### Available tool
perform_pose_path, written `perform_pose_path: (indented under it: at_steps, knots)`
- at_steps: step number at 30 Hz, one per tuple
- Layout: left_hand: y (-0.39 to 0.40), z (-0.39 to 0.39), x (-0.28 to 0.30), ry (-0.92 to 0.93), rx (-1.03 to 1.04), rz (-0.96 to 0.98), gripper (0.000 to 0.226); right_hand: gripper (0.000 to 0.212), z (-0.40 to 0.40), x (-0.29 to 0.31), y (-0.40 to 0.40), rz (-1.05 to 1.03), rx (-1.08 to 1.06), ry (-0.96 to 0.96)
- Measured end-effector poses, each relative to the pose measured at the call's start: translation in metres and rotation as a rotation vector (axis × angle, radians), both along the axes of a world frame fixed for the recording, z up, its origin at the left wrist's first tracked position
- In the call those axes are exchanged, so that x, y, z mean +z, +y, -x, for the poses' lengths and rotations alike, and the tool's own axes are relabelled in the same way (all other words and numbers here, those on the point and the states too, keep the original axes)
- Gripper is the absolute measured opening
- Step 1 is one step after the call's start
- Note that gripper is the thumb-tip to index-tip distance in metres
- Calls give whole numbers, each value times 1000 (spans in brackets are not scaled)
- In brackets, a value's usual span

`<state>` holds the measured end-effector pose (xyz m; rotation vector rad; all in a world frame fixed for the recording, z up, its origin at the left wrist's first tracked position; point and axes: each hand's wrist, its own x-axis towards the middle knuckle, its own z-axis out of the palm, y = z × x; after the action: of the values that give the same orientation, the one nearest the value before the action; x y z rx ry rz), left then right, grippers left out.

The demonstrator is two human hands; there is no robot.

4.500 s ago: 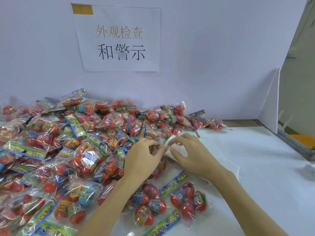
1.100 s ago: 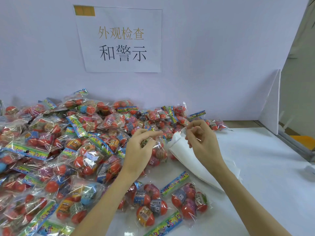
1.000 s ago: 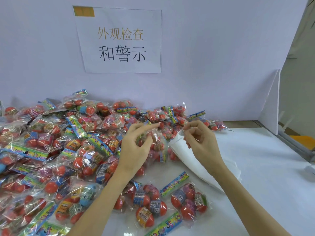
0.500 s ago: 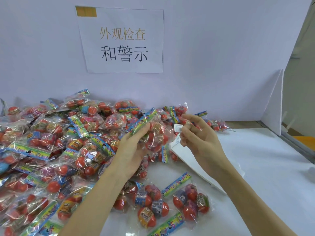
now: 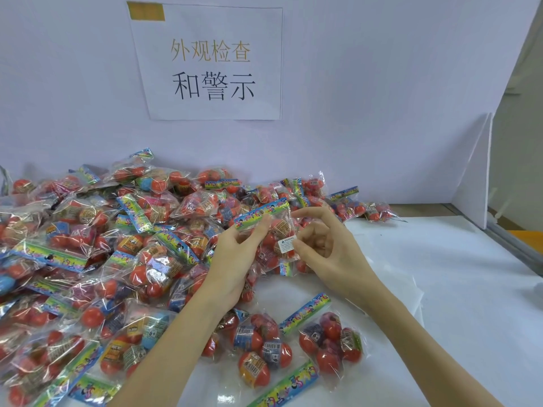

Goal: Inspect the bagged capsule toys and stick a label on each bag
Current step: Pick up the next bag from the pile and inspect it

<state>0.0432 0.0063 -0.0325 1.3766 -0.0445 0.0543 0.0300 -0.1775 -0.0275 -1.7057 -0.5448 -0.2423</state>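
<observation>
From the head camera, the left hand (image 5: pixel 235 257) grips a clear crinkly plastic bag of red capsule toys (image 5: pixel 273 230) by its rainbow-printed header strip (image 5: pixel 263 214), lifting it above the big heap of matching bags (image 5: pixel 97 245) that covers the left of the white table (image 5: pixel 458 289). The right hand (image 5: pixel 329 248) has its thumb pressing a small white warning label (image 5: pixel 286 245) against the film of the held bag, while its other fingers curl loosely and hold nothing. Two more bags (image 5: pixel 296 345) lie flat on the table nearer the person, and a white paper sign with Chinese characters (image 5: pixel 208 63) hangs on the wall behind.

The bag looks light, and its film is probably slick and slack over hard round capsules, so the stiffer header is likely the safest place to hold. The label will probably seat best when rubbed down over a capsule's firm side, since loose film may wrinkle under it
</observation>
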Motion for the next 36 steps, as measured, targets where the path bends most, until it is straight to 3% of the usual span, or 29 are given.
perform_pose_path:
  at_steps: [7,12,18,22,28,31,34,36]
  knots:
    - [-1,2,2,20,-21,40,30,35,-2,-3,-1,34,-7,-11]
    - [0,0,4,5,-66,89,53,35,-3,-7,-1,66,-32,-18]
    - [6,-5,-1,-1,-177,52,48,33,-4,-6,-3,70,-62,-16]
    - [7,-7,-3,-24,-204,1,62,33,-4,-5,-4,63,-72,-2]
    - [7,-8,-4,-92,-176,39,40,37,-5,-2,-5,122,-202,-43]
    - [8,-8,-2,-88,-227,149,50,46,-3,4,-6,30,-203,159]
    - [6,-7,-2,-110,-259,175,41,45,0,8,-4,-287,88,494]
    - [6,-8,-4,-118,-215,133,40,35,2,10,-5,-415,208,543]
